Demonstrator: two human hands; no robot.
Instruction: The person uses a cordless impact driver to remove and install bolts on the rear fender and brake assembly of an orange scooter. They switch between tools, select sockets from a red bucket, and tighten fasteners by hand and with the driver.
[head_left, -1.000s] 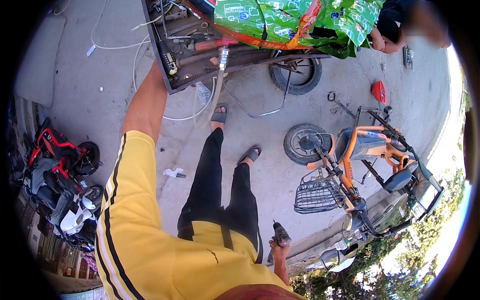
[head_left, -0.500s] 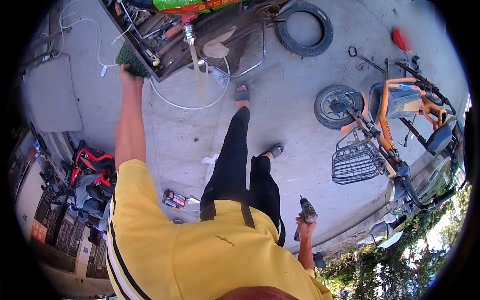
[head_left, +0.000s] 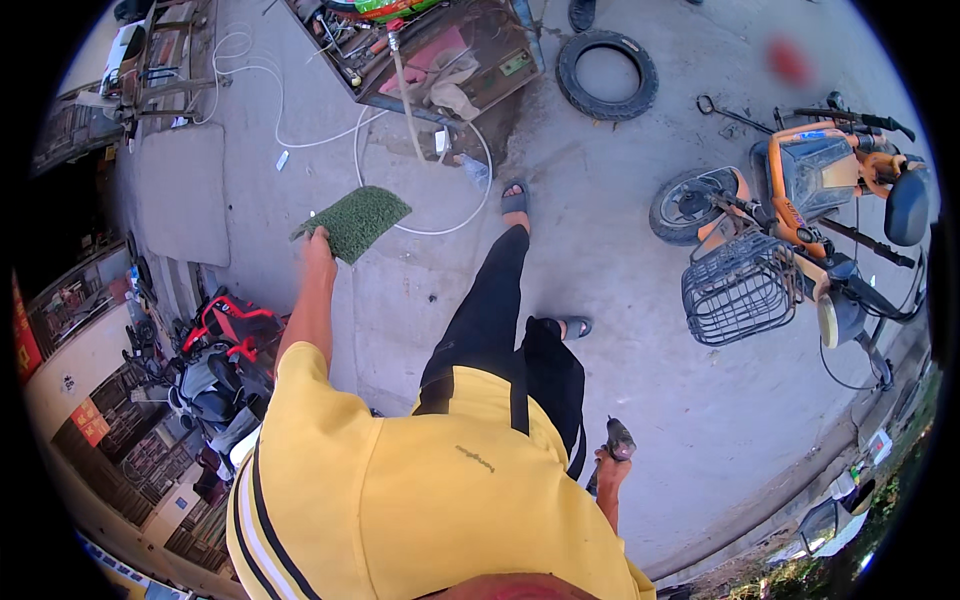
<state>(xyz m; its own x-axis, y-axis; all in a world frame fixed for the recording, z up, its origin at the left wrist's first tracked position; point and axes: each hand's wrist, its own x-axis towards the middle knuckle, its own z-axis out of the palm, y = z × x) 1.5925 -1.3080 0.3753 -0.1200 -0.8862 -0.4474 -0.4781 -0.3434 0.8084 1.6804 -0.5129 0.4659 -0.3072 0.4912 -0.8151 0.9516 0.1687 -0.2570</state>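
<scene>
My left hand (head_left: 318, 246) is closed on the near-left edge of a piece of green artificial turf (head_left: 362, 222), lifted over the concrete floor left of my legs. The turf is a small mat with a short, dense pile, slightly bent. Low at my right side, my right hand (head_left: 611, 472) grips a cordless drill (head_left: 620, 440) whose nose points forward. Part of the drill's handle is hidden by my fingers.
Ahead stands a metal workbench (head_left: 500, 75) with tools, rags and a tap on a pipe; a white hose (head_left: 357, 165) loops on the floor. A black tire (head_left: 607, 75) lies to its right. An orange two-wheeler with a wire basket (head_left: 740, 288) is at right, red-black vehicles (head_left: 235, 325) at left.
My left hand has drawn the turf back from the workbench's corner, so more of it shows. The view has shifted, and the workbench now appears farther off. My right hand still holds the drill.
</scene>
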